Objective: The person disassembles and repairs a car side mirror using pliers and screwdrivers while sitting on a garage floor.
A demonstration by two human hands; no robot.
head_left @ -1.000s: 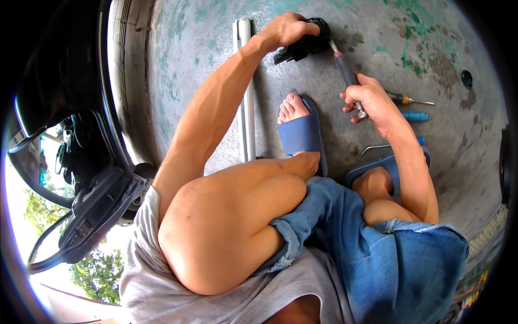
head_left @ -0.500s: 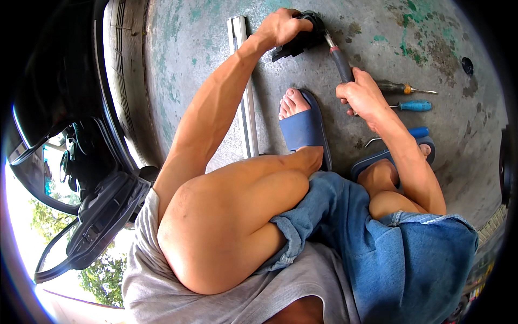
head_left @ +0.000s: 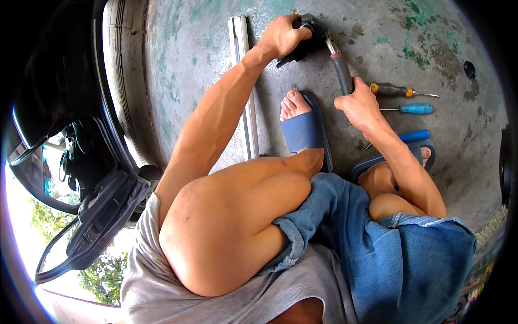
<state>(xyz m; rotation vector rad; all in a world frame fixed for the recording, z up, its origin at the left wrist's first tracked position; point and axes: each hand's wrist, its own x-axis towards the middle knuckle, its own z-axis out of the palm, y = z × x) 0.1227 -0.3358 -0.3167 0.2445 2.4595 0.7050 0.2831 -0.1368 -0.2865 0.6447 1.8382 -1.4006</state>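
My left hand point(head_left: 286, 36) is closed around a black car part point(head_left: 308, 47), which rests low over the concrete floor near the far side. Its fingers are partly hidden behind it. From the right, my right hand point(head_left: 358, 106) grips the end of a ratchet wrench point(head_left: 341, 74) with a grey handle, a red ring and a chrome head. That head touches the black part's right side. Just beyond my right hand lie a screwdriver point(head_left: 391, 89) with a dark and orange handle and another screwdriver point(head_left: 414, 109) with a light blue handle.
A silver metal bar point(head_left: 249, 127) lies lengthwise beneath my left forearm. A blue-handled tool point(head_left: 414, 134) is beside my right sandal point(head_left: 372, 160); my left sandal point(head_left: 302, 131) is between my arms. A round black cap point(head_left: 469, 69) sits far right. A black vehicle point(head_left: 59, 81) and its tyre point(head_left: 128, 70) stand left.
My right hand has come slightly nearer to me with the wrench handle, which now points more toward me. The black part has tilted and shifted slightly right, still in my left hand.
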